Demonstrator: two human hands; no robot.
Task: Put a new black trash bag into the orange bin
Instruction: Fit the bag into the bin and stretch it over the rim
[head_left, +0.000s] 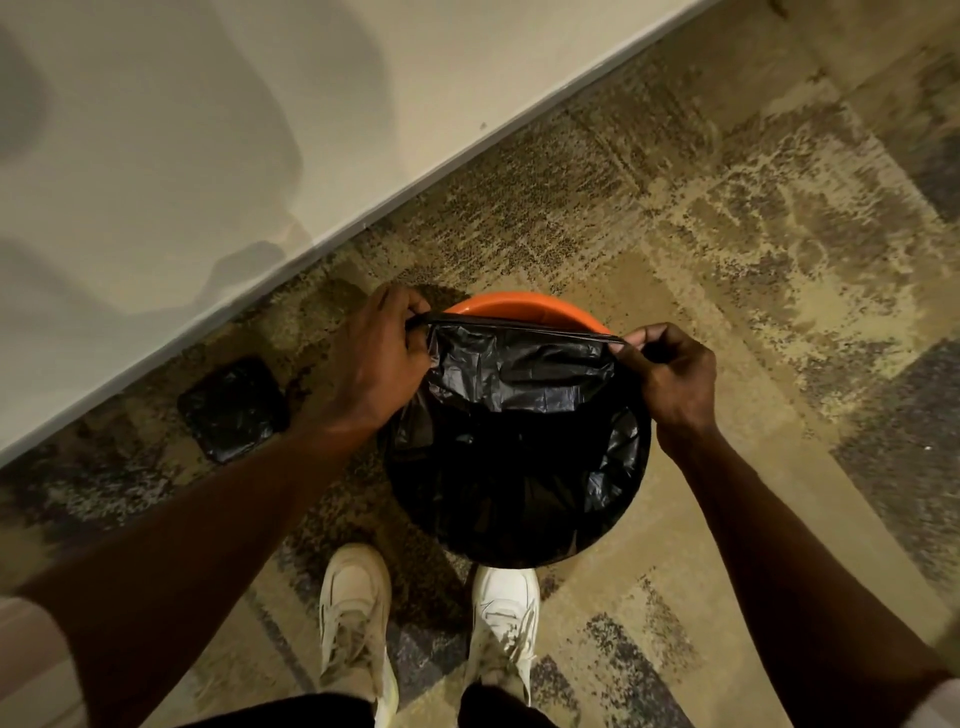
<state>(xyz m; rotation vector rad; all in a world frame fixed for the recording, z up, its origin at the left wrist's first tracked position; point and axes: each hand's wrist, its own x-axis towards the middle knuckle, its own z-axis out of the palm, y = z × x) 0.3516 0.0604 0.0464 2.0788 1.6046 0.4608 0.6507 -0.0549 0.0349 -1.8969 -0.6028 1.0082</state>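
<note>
The orange bin (524, 307) stands on the carpet just ahead of my feet, seen from above. A black trash bag (519, 447) fills its mouth and is folded over the near rim, hiding most of the bin. Only the far arc of the orange rim shows. My left hand (376, 358) pinches the bag's far edge at the bin's left side. My right hand (667, 371) pinches the same edge at the right side. Between them the edge is stretched taut, just short of the far rim.
A folded black plastic packet (234, 410) lies on the carpet left of the bin, near the white baseboard (363, 221) and pale wall. My two white shoes (358, 618) stand right behind the bin. Patterned carpet (753, 234) spreads to the right.
</note>
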